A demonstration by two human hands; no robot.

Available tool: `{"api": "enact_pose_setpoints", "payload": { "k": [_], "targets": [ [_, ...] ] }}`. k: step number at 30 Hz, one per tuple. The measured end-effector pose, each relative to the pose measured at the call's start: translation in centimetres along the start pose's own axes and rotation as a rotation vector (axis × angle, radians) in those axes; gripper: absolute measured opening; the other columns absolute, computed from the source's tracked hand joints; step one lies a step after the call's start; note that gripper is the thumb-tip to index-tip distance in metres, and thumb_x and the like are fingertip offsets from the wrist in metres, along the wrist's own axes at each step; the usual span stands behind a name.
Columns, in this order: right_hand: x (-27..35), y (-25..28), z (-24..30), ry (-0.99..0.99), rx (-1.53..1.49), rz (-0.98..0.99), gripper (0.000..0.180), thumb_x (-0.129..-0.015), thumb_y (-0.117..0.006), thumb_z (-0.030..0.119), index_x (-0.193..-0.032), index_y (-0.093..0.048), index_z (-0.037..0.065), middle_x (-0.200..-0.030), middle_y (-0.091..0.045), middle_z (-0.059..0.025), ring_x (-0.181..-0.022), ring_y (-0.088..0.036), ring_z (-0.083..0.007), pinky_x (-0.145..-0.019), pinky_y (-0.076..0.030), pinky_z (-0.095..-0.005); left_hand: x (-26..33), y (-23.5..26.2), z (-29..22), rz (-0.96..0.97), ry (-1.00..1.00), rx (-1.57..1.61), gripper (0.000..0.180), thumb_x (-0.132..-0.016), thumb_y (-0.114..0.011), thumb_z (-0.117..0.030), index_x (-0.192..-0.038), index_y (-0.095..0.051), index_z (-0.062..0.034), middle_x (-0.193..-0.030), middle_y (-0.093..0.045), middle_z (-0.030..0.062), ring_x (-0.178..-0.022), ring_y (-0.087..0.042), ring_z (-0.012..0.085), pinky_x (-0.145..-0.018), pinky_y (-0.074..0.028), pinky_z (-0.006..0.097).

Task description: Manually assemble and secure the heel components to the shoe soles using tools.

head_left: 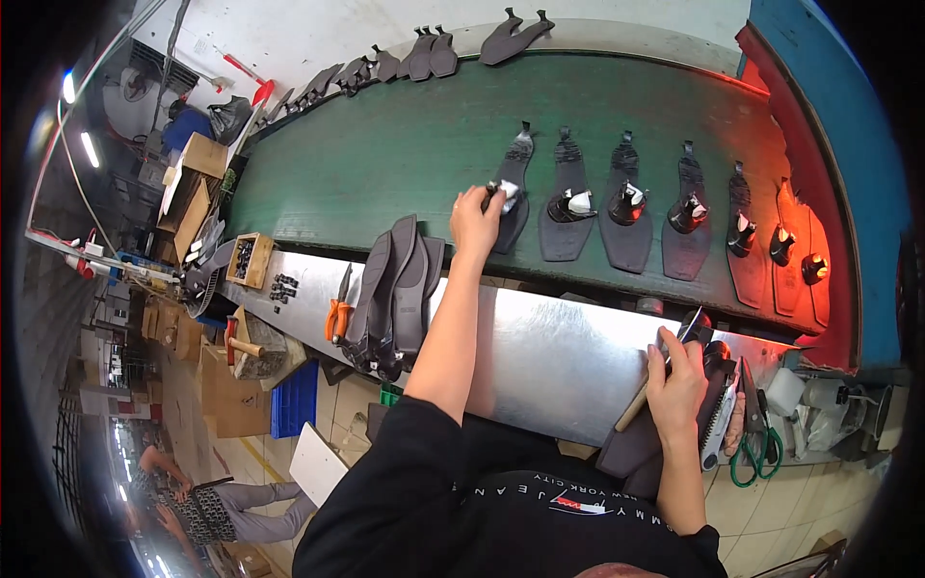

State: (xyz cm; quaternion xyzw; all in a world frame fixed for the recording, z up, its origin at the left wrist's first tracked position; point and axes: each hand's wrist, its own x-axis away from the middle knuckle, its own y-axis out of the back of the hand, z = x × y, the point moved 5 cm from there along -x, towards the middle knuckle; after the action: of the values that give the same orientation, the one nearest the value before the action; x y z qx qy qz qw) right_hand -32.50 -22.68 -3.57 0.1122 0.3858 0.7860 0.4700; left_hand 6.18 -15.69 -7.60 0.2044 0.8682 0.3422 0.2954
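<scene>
On the green belt [356, 154] stands a row of dark grey shoe soles [567, 236], each with a narrow end pointing away from me. My left hand [477, 220] reaches over the leftmost sole [514, 226], its fingers closed on a small black-and-white piece [508, 191] at the sole's wide part. Similar black pieces with white [628, 204] sit on the soles to the right. Over the metal ledge's right end, my right hand [676, 385] is closed round a tool with a pale wooden handle [631, 408] and a dark head, partly hidden by the fingers.
More soles [409, 279] are stacked on the metal ledge [540, 347], beside orange-handled pliers [337, 318] and a wooden box [251, 260] of small black parts. Green-handled scissors [756, 448] and a cutter [715, 433] lie at right. Other soles [434, 56] line the belt's far edge. Red light glows at right.
</scene>
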Motion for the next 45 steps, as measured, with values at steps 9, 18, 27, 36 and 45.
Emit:
{"api": "enact_pose_setpoints", "payload": {
  "k": [9,18,27,36,45],
  "targets": [
    [1.6,-0.5,0.6,0.076,0.075,-0.028,0.025,-0.086,-0.066,0.02,-0.11,-0.069,0.011,-0.075,-0.051,-0.0096,-0.061,-0.058,-0.0294,-0.054,-0.045,-0.0394,1.7,3.3,-2.9,-0.256,-0.088,0.226,0.029,-0.073,-0.075,-0.011,-0.101,-0.069,-0.009,-0.107,-0.061,0.0133,-0.091,-0.06,0.0295,-0.081,-0.049,0.037],
    [1.6,0.3,0.9,0.056,-0.033,-0.056,0.026,-0.087,-0.065,0.02,-0.11,-0.069,0.011,-0.069,-0.049,-0.0085,-0.058,-0.056,-0.0235,-0.055,-0.045,-0.0373,12.9,9.5,-12.2,0.208,0.239,1.189,0.033,-0.079,-0.069,0.007,-0.11,-0.065,-0.0004,-0.102,-0.065,0.0012,-0.085,-0.059,0.0075,-0.076,-0.05,0.021],
    [3.6,3.5,9.0,0.031,-1.458,0.406,0.06,-0.071,-0.075,0.021,-0.121,-0.053,-0.004,-0.122,-0.056,-0.0176,-0.11,-0.057,-0.0262,-0.096,-0.043,-0.0376,23.3,11.3,-16.2,0.68,0.462,1.576,0.025,-0.08,-0.067,0.005,-0.105,-0.066,-0.0007,-0.123,-0.062,0.0138,-0.11,-0.058,0.0171,-0.092,-0.048,0.03],
    [7.1,5.7,8.3,0.121,-0.942,0.322,0.045,-0.062,-0.081,0.008,-0.082,-0.041,0.008,-0.086,-0.042,-0.0017,-0.078,-0.041,-0.0122,-0.072,-0.034,-0.0225,24.6,12.4,-14.0,0.599,0.466,1.525,0.031,-0.08,-0.065,0.006,-0.11,-0.064,0.0007,-0.115,-0.064,0.0128,-0.105,-0.06,0.0171,-0.088,-0.051,0.029],
    [9.0,4.9,9.2,0.059,-0.782,0.341,0.051,-0.063,-0.078,0.004,-0.111,-0.062,-0.002,-0.091,-0.061,-0.0083,-0.079,-0.056,-0.0189,-0.075,-0.045,-0.0281,24.9,12.5,-13.1,0.605,0.364,1.483,0.033,-0.076,-0.068,0.009,-0.108,-0.064,0.0008,-0.117,-0.063,0.016,-0.102,-0.061,0.0165,-0.082,-0.053,0.027]
  ]
}}
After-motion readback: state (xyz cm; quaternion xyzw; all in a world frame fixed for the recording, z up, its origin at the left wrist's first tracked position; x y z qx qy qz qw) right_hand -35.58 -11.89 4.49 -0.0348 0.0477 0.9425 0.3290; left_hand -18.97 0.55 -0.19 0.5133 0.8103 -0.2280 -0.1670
